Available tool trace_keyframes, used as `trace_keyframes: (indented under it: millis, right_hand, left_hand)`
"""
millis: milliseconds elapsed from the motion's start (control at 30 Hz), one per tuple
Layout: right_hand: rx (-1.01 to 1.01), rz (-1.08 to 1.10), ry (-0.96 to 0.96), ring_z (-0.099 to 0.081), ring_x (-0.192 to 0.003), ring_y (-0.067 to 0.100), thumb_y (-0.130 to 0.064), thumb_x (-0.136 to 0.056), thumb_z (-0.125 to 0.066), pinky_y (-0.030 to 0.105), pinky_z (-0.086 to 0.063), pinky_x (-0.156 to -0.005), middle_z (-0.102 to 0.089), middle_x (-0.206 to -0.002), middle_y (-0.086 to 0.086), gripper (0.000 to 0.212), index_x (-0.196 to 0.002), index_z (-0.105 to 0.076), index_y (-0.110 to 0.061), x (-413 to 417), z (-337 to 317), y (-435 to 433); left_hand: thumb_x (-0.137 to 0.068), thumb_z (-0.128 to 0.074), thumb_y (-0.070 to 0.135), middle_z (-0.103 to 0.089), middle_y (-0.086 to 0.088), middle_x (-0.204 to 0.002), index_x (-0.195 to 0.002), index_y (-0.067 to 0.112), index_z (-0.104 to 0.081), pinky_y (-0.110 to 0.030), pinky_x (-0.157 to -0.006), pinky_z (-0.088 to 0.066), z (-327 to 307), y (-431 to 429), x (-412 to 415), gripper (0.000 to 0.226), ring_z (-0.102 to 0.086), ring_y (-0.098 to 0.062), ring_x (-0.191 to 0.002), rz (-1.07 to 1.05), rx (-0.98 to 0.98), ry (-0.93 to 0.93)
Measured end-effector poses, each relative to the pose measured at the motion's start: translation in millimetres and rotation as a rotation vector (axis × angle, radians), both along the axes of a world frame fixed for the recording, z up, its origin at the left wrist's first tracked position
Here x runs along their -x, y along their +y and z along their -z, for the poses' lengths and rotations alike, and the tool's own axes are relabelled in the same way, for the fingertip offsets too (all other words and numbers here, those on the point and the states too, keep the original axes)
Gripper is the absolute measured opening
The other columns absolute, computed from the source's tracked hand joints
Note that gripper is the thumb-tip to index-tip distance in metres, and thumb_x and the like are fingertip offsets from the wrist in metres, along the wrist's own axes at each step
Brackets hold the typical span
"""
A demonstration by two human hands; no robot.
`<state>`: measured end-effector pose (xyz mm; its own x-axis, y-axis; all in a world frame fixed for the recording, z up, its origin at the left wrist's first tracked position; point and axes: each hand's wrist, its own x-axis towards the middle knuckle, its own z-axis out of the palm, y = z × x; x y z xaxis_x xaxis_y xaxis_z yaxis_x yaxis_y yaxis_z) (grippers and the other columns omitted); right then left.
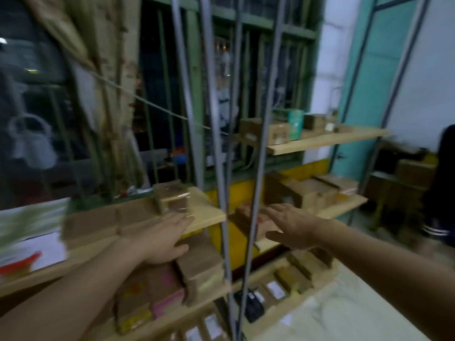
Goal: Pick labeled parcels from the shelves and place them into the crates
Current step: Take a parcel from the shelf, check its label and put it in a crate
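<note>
Several cardboard parcels fill two wooden shelf racks, all of them blurred. Nearest the hands is a small tape-wrapped parcel (172, 198), standing on the left shelf board (211, 212) close to its right end. The left hand (162, 239) stretches toward it with fingers straight and thumb spread, holding nothing. Its fingertips lie at the board's edge just short of the parcel's base, and the blur hides whether they touch it.

On the right rack, a brown parcel with red print (248, 223) lies on the middle shelf (344, 206), just past the grey metal uprights (221, 168) that stand between the two hands. The right hand (291, 225) hovers palm down over this parcel, fingers extended and relaxed, thumb out to the side, gripping nothing. More brown boxes (312, 193) sit farther back on the same shelf.

Under the left hand, one level down, is a stack of brown parcels (199, 264) beside pink cartons (167, 291). The lower right shelf carries parcels with white labels (275, 290). The upper right shelf (332, 141) holds small boxes (268, 131) and a teal carton (295, 124). Behind the racks is a window with green bars (246, 70), and a person in dark clothing (443, 188) stands at the right edge.
</note>
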<state>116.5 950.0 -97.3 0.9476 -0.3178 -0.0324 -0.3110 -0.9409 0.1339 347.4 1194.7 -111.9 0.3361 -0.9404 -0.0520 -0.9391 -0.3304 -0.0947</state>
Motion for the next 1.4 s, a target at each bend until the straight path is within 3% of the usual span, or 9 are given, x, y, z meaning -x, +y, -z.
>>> trace_keyframes:
  millis: [133, 300, 467, 567, 700, 833, 1067, 1400]
  right_hand:
    - [-0.030, 0.180, -0.015, -0.030, -0.148, 0.028, -0.052, -0.103, -0.046, 0.041, -0.032, -0.117, -0.025, -0.164, 0.006, 0.073, -0.161, -0.015, -0.022, 58, -18, -66]
    - [-0.016, 0.325, -0.046, -0.034, -0.146, 0.028, -0.054, -0.101, -0.049, 0.046, -0.038, -0.115, -0.030, -0.162, 0.004, 0.072, -0.160, -0.018, -0.028, 97, -29, -153]
    - [0.028, 0.439, -0.058, -0.030, -0.149, 0.027, -0.051, -0.100, -0.052, 0.047, -0.038, -0.116, -0.031, -0.162, 0.002, 0.069, -0.158, -0.021, -0.030, 115, -45, -241]
    - [0.063, 0.485, -0.042, -0.040, -0.141, 0.026, -0.053, -0.100, -0.051, 0.044, -0.042, -0.111, -0.042, -0.152, 0.002, 0.064, -0.155, -0.029, -0.027, 120, -65, -297]
    - [0.118, 0.544, -0.090, -0.037, -0.144, 0.027, -0.053, -0.101, -0.048, 0.044, -0.039, -0.115, -0.036, -0.160, 0.005, 0.070, -0.159, -0.022, -0.023, 115, -86, -367]
    - [0.146, 0.530, -0.055, -0.031, -0.147, 0.025, -0.056, -0.100, -0.048, 0.046, -0.039, -0.114, -0.029, -0.163, 0.001, 0.073, -0.160, -0.017, -0.028, 114, -90, -425]
    - [0.129, 0.506, -0.078, -0.034, -0.146, 0.027, -0.049, -0.102, -0.049, 0.047, -0.041, -0.114, -0.031, -0.162, 0.005, 0.069, -0.160, -0.020, -0.024, 107, -98, -528]
    - [0.109, 0.254, -0.141, -0.037, -0.144, 0.027, -0.051, -0.103, -0.046, 0.044, -0.036, -0.117, -0.033, -0.161, 0.006, 0.066, -0.158, -0.025, -0.021, 93, -83, -727]
  left_hand:
    - [-0.105, -0.040, 0.042, -0.006, 0.004, -0.170, -0.162, 0.027, -0.007, -0.034, -0.125, -0.014, -8, -110, 41, 0.068, -0.007, -0.018, -0.156, 0.126, 0.016, 0.000]
    - [-0.105, -0.039, 0.046, 0.000, 0.008, -0.170, -0.162, 0.031, -0.004, -0.041, -0.127, -0.014, -14, -226, 67, 0.069, 0.000, -0.017, -0.157, 0.249, 0.021, -0.043]
    - [-0.104, -0.042, 0.047, -0.002, 0.008, -0.170, -0.162, 0.031, -0.007, -0.041, -0.126, -0.016, -30, -330, 61, 0.070, -0.002, -0.017, -0.157, 0.378, 0.008, -0.090]
    - [-0.102, -0.048, 0.045, -0.006, 0.007, -0.170, -0.161, 0.033, -0.011, -0.041, -0.125, -0.018, -51, -397, 50, 0.071, -0.005, -0.015, -0.156, 0.425, 0.070, -0.114]
    - [-0.102, -0.050, 0.044, -0.008, 0.008, -0.169, -0.161, 0.033, -0.014, -0.040, -0.126, -0.018, -76, -485, 38, 0.070, -0.008, -0.015, -0.155, 0.467, 0.110, -0.125]
    - [-0.100, -0.053, 0.046, -0.013, 0.008, -0.168, -0.160, 0.034, -0.016, -0.041, -0.124, -0.026, -85, -554, 37, 0.072, -0.014, -0.013, -0.153, 0.483, 0.117, -0.121]
    - [-0.099, -0.052, 0.048, -0.012, 0.006, -0.168, -0.161, 0.033, -0.011, -0.041, -0.125, -0.024, -90, -656, 40, 0.076, -0.017, -0.014, -0.153, 0.463, 0.110, -0.143]
    - [-0.101, -0.052, 0.046, -0.015, 0.005, -0.167, -0.161, 0.028, -0.014, -0.035, -0.124, -0.025, -78, -807, 76, 0.074, -0.021, -0.014, -0.151, 0.307, 0.113, -0.088]
